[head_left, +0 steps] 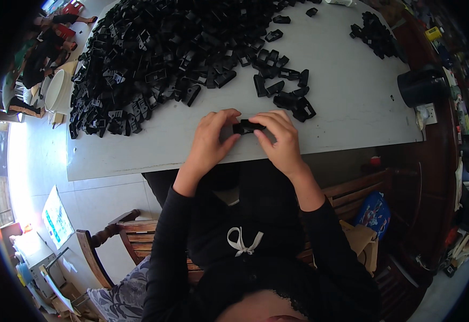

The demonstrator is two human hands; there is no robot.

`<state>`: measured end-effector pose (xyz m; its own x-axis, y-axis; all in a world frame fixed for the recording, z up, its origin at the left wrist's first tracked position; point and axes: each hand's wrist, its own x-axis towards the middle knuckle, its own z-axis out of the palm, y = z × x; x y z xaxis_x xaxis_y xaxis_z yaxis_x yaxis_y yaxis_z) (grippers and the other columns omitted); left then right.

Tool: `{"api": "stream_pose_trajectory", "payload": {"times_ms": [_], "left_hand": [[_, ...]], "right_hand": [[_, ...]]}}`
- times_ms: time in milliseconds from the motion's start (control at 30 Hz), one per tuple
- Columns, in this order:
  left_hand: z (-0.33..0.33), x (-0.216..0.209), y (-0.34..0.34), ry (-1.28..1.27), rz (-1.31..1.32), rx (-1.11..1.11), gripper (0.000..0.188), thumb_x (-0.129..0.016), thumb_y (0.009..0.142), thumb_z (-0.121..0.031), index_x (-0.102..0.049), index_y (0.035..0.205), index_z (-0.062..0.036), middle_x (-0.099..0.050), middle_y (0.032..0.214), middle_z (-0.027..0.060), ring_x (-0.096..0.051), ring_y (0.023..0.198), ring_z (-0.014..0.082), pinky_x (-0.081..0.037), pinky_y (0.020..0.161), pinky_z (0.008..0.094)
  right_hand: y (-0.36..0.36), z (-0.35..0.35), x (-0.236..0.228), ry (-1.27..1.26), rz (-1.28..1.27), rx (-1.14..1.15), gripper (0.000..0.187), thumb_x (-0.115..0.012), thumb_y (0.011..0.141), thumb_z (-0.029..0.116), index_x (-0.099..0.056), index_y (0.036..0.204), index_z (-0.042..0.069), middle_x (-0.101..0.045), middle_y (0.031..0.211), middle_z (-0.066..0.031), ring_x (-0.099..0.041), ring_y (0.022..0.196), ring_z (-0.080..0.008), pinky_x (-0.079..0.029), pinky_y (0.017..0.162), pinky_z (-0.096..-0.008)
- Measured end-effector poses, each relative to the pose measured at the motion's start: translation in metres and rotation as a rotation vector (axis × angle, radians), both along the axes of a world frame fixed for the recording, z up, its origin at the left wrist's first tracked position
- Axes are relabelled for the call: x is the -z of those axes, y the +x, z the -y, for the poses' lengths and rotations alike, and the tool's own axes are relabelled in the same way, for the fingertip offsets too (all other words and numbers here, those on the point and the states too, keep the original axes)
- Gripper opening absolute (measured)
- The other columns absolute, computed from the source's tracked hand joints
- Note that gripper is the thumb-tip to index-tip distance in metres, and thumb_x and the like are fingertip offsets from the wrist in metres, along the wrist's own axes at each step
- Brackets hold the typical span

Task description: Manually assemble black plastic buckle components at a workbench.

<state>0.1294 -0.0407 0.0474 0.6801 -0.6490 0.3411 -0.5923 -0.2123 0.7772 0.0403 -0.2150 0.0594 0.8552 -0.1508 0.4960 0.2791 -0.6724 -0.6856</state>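
Near the table's front edge, a small black plastic part [246, 127] sits between my two hands. My left hand [212, 135] curls its fingers and thumb around the part's left end. From the other side, my right hand [280, 135] grips the right end between thumb and fingers. The fingers cover both ends, so its full shape is hidden. Just beyond my right hand lie several loose black parts [295, 105]. A large heap of similar black parts [159, 53] spreads over the far left and middle of the table.
The pale grey table [347, 102] carries a smaller pile of black parts [375, 35] at its far right. A black cylindrical container [423, 87] stands at the right edge. Behind me is a wooden bench [138, 236]. People [44, 51] are at the far left.
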Motion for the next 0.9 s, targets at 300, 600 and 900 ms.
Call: {"api": "stream_pose_trajectory", "payload": {"times_ms": [300, 600, 900], "left_hand": [[-0.003, 0.001, -0.001, 0.013, 0.028, 0.003, 0.05, -0.075, 0.069, 0.002, -0.06, 0.117, -0.0073, -0.066, 0.098, 0.0071, -0.063, 0.094, 0.0242, -0.047, 0.086, 0.0351], [-0.004, 0.001, 0.001, -0.014, 0.048, 0.043, 0.046, -0.074, 0.072, -0.001, -0.061, 0.116, -0.008, -0.068, 0.099, 0.0069, -0.062, 0.091, 0.0267, -0.047, 0.082, 0.0374], [-0.013, -0.027, 0.049, 0.548, 0.623, -0.559, 0.026, -0.069, 0.076, -0.006, -0.063, 0.102, -0.0076, -0.056, 0.095, 0.004, -0.064, 0.077, 0.0207, -0.05, 0.058, 0.0324]], "right_hand": [[0.003, -0.006, 0.01, -0.225, 0.011, -0.064, 0.037, -0.074, 0.072, -0.001, -0.069, 0.108, 0.005, -0.068, 0.109, -0.0092, -0.061, 0.103, -0.0271, -0.049, 0.087, -0.0394], [-0.033, -0.02, 0.01, -0.391, -0.16, -0.073, 0.05, -0.068, 0.084, 0.017, -0.059, 0.132, 0.004, -0.054, 0.141, -0.0153, -0.049, 0.133, -0.032, -0.038, 0.108, -0.0477], [0.009, 0.033, 0.007, -0.596, 0.028, 0.393, 0.025, -0.07, 0.078, 0.005, -0.068, 0.102, 0.002, -0.061, 0.104, -0.0092, -0.056, 0.102, -0.0279, -0.041, 0.097, -0.0431]]}}
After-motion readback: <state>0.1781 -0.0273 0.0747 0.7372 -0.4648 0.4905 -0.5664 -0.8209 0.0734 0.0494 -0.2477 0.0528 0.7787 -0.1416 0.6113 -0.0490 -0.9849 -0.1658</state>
